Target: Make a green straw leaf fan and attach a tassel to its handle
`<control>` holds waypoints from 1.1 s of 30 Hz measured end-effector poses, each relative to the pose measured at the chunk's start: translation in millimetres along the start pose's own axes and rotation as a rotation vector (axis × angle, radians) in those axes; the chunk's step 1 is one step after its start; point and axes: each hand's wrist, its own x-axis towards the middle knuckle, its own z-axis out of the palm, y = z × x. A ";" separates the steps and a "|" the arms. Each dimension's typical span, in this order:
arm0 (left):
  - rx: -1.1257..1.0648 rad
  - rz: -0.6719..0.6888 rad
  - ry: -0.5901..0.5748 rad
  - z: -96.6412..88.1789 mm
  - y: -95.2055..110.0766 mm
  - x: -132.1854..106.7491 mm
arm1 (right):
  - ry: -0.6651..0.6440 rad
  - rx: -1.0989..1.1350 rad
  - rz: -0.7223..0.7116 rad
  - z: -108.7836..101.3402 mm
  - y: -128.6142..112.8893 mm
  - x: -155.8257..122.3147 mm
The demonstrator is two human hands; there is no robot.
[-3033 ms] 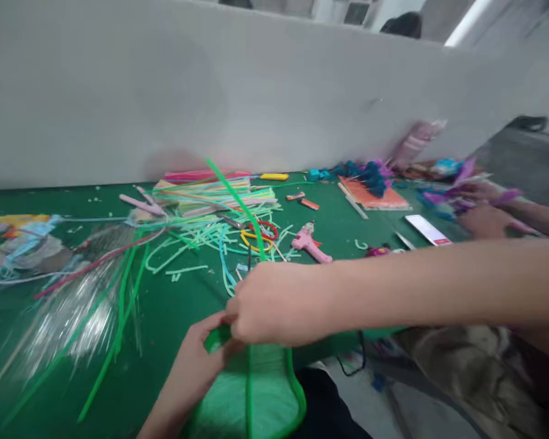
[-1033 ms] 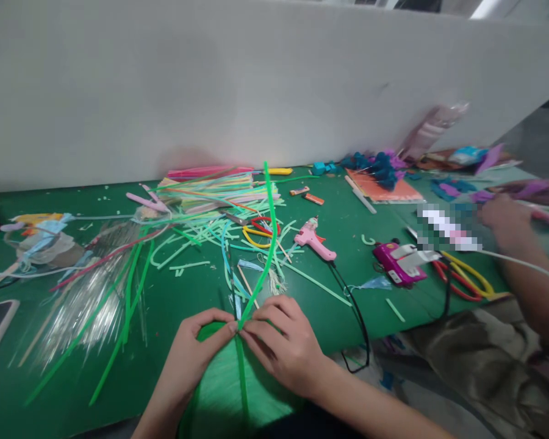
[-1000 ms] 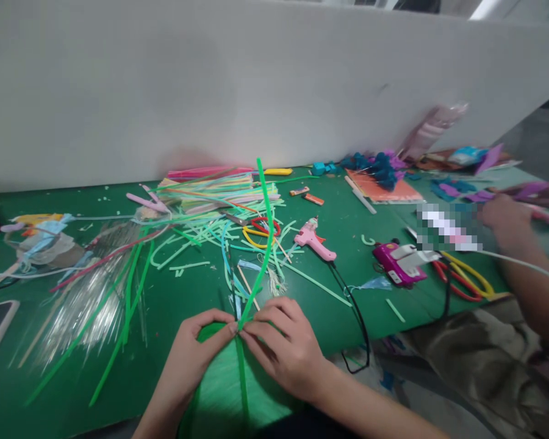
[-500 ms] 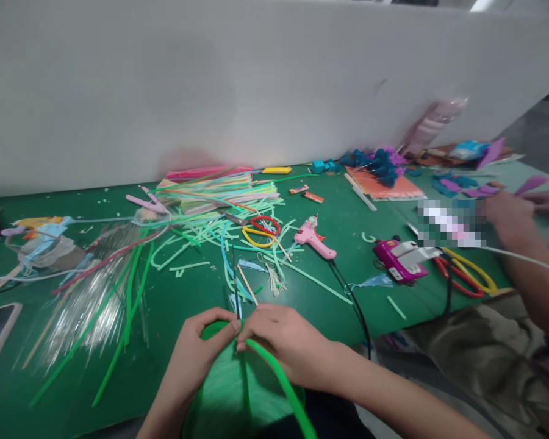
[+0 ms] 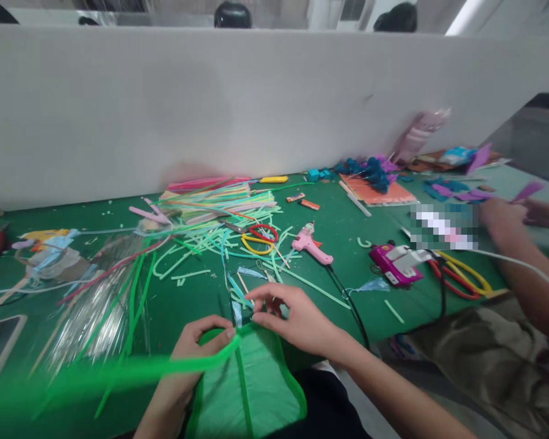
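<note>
My left hand [image 5: 193,353] pinches the top of a green fan-shaped piece [image 5: 251,393] that lies at the near edge of the green table [image 5: 343,228]. A long green strip [image 5: 119,373] runs from that pinch out to the left, blurred. My right hand [image 5: 293,320] hovers just above the piece's top, fingers curled and partly apart, near short blue and white scraps [image 5: 236,299]. I cannot make out anything between its fingers.
Heaps of coloured strips [image 5: 210,207], red and yellow scissors [image 5: 257,238], a pink glue gun [image 5: 308,242] with a black cord and a magenta tool [image 5: 396,265] lie ahead. Another person's arm [image 5: 526,268] works at the right. A white partition [image 5: 256,103] backs the table. A phone [image 5: 0,347] lies far left.
The green strip that stood upright, then swung down to the right, now points left from my left hand. My right hand has let go of it and lifted slightly.
</note>
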 end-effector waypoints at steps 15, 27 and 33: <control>0.191 0.088 -0.010 -4.3 10.4 -8.2 | 0.116 0.310 0.358 51.2 13.2 -5.0; 0.381 0.437 0.209 2.7 -2.4 -21.6 | 0.097 0.294 0.353 51.5 19.3 -1.5; 0.478 0.594 0.254 11.0 -5.4 -20.4 | 0.079 0.227 0.276 52.1 17.7 1.5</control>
